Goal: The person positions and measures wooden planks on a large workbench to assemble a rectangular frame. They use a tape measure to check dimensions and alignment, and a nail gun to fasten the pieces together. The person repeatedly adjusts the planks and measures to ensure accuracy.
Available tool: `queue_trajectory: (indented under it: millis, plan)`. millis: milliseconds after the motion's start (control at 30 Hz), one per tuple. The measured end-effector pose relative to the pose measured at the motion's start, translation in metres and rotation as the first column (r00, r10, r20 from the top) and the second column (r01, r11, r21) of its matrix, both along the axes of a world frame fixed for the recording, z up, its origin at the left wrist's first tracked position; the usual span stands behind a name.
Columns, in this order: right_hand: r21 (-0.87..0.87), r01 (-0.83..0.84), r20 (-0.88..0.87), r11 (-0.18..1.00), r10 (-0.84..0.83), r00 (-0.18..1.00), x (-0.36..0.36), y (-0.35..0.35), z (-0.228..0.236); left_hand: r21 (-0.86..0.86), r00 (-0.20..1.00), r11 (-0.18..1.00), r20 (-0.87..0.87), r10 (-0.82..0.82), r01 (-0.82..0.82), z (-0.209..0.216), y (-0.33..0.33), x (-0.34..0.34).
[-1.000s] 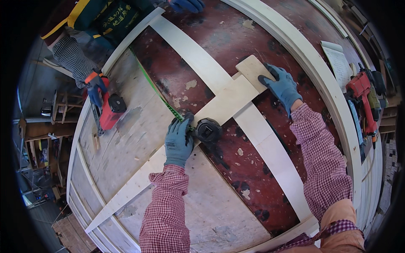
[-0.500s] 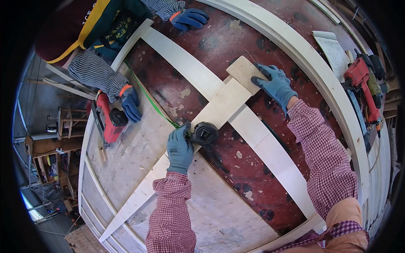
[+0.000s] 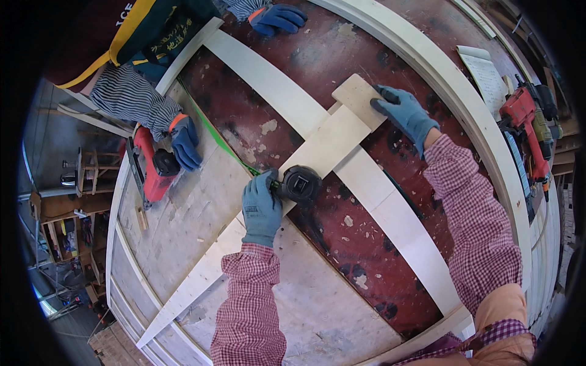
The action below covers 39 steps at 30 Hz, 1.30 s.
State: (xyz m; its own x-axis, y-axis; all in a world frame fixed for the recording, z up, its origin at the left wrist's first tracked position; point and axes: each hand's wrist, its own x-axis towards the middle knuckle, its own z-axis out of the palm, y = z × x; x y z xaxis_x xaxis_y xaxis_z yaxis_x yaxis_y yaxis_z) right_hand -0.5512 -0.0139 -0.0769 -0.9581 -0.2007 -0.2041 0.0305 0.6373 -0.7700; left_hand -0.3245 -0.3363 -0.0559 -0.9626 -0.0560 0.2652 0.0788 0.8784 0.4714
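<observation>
My left hand (image 3: 261, 207), in a blue-grey glove, is closed at the side of a black tape measure (image 3: 301, 185). A narrow green strip (image 3: 218, 135) runs from beside that hand toward the upper left. Under the hand lies a long pale wooden board (image 3: 326, 141), tapering to the lower left and crossing a curved white strip (image 3: 390, 204). At the board's upper right end is a small wooden block (image 3: 359, 100) with rounded corners. My right hand (image 3: 410, 117), gloved alike, pinches the block's right edge between thumb and fingers.
A co-worker's gloved hands (image 3: 185, 145) rest at the upper left, one beside a red nail gun (image 3: 155, 171). A curved frame rail (image 3: 452, 85) arches along the right. Beyond it lie a notepad (image 3: 482, 72) and a red power tool (image 3: 522, 116). Shelves (image 3: 76, 238) stand far left.
The view has shifted slightly. My right hand's fingers have drawn in a little at the block's edge. My left hand stays by the tape measure, which appears turned slightly.
</observation>
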Motion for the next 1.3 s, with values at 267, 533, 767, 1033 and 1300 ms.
queue_trajectory:
  millis: [267, 533, 767, 1033, 1300]
  plan:
    - [-0.048, -0.128, -0.022, 0.991, 0.127, 0.992, 0.010, -0.013, 0.024, -0.014, 0.999, 1.000, 0.021, 0.024, -0.024, 0.006, -0.001, 0.004]
    - [-0.007, -0.151, -0.026, 0.989, 0.151, 0.988, 0.005, -0.010, 0.025, -0.014, 0.997, 0.998, 0.050, 0.055, -0.054, 0.006, 0.001, 0.004]
    - [0.154, -0.147, -0.005, 0.977, 0.150, 0.989, 0.013, -0.018, 0.048, 0.027, 0.996, 0.998, 0.060, 0.063, -0.064, 0.003, -0.003, 0.007]
    - [-0.219, -0.205, 0.066, 0.954, 0.224, 0.972, -0.007, -0.006, 0.025, -0.018, 0.999, 0.999, -0.030, 0.027, -0.027, 0.007, -0.006, 0.008]
    - [-0.389, 0.303, -0.048, 0.870, -0.348, 0.936, -0.002, 0.028, 0.011, -0.177, 0.998, 0.984, -0.056, 0.000, -0.009, 0.036, -0.012, 0.004]
